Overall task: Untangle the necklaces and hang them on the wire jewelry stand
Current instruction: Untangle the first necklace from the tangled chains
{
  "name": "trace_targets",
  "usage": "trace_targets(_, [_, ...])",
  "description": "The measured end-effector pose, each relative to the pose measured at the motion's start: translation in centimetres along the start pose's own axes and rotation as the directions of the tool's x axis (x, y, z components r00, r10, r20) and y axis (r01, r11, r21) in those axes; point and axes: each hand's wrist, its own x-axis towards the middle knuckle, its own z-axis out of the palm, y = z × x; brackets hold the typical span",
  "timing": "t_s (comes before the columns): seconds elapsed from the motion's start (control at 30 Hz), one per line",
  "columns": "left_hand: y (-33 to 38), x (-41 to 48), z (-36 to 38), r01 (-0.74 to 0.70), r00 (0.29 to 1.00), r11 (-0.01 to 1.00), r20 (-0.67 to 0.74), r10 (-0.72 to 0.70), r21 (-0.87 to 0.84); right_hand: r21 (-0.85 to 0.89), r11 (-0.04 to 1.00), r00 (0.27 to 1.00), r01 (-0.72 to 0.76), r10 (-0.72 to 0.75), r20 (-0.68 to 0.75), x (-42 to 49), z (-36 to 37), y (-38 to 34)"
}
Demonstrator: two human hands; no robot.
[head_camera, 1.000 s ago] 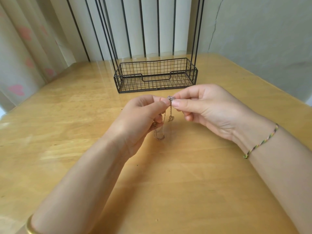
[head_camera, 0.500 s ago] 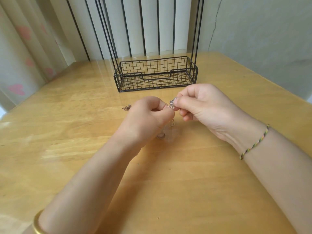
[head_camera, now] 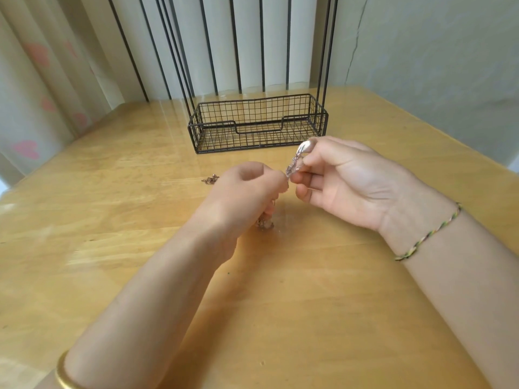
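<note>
Starting at the left, I am seeing a loose chain piece [head_camera: 210, 179] lying on the surface [head_camera: 112, 220] just beside the left hand [head_camera: 247, 189]. A second ago that hand was covering it.

The left hand is curling its fingers and pinching the lower end of the tangled necklaces [head_camera: 293, 165]. A slack bunch [head_camera: 264, 223] is hanging under the palm and now touching the surface, where earlier it was dangling free.

The right hand [head_camera: 345, 181] is pinching the upper end, with a silvery pendant [head_camera: 306, 146] showing at its fingertips. A second ago the hands were meeting at the pendant. Now the right one is lifting up and away, so the hands are slightly apart and a short twisted length is stretching between them.

I am reading this as the knot being drawn out rather than freed, since the strands are looking wound together. The wire jewelry stand [head_camera: 258, 122] is standing behind, well apart, and nothing is hanging on the part I can see. Hanging is not yet begun.
</note>
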Motion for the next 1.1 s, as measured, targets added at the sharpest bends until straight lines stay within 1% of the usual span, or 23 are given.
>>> trace_targets(0.07, [-0.1,-0.1,0.2,-0.032,0.999,0.995,0.002,0.032,0.098,0.048,0.998,0.999,-0.026,0.028,-0.028,0.1,0.0,0.1])
trace_targets(0.17, [0.0,-0.3,0.4,-0.080,0.996,0.984,-0.035,0.087,0.157,0.039,0.999,0.998,-0.016,0.018,-0.064,0.1,0.1,0.3])
trace_targets(0.2, [0.0,-0.3,0.4,-0.074,0.995,0.988,-0.051,0.081,0.133,0.017,1.000,0.997,-0.002,0.003,-0.073,0.1,0.1,0.3])
trace_targets(0.23, [0.1,-0.3,0.4,-0.053,0.996,0.996,-0.067,0.058,0.069,-0.020,1.000,0.997,0.012,-0.013,-0.076,0.1,0.1,0.3])
trace_targets(0.3, [0.2,-0.2,0.3,-0.012,0.996,0.994,-0.094,0.002,-0.105,-0.130,0.991,0.999,0.005,-0.011,-0.044,0.1,0.1,0.3])
trace_targets(0.37, [0.4,-0.2,0.2,-0.017,0.994,0.978,-0.113,-0.006,-0.206,-0.217,0.975,0.998,-0.044,0.053,0.036,0.0,0.2,0.4])
trace_targets(0.47, [0.4,-0.1,0.3,-0.050,0.990,0.961,-0.141,0.012,-0.271,-0.244,0.965,0.987,-0.097,0.125,0.104,-0.1,0.3,0.6])
trace_targets(0.53, [0.3,-0.2,0.5,-0.077,0.986,0.965,-0.164,0.036,-0.252,-0.241,0.964,0.985,-0.107,0.137,0.108,-0.1,0.2,0.5])
trace_targets(0.67, [-0.1,-0.1,0.7,-0.155,0.969,0.981,-0.211,0.127,-0.117,-0.264,0.957,0.986,-0.116,0.144,0.089,-0.1,0.1,0.5])
trace_targets(0.83, [-0.4,0.1,0.6,-0.150,0.972,0.986,-0.192,0.133,-0.076,-0.198,0.976,0.990,-0.085,0.104,0.091,-0.1,0.4,0.7])
trace_targets(0.93, [-0.4,0.1,0.7,-0.147,0.975,0.987,-0.180,0.134,-0.064,-0.148,0.987,0.996,-0.068,0.077,0.055,0.0,0.4,0.7])
trace_targets(1.1, [-0.6,0.1,0.7,-0.123,0.980,0.989,-0.167,0.107,-0.088,0.017,1.000,1.000,-0.022,0.023,-0.018,0.1,0.6,1.0])
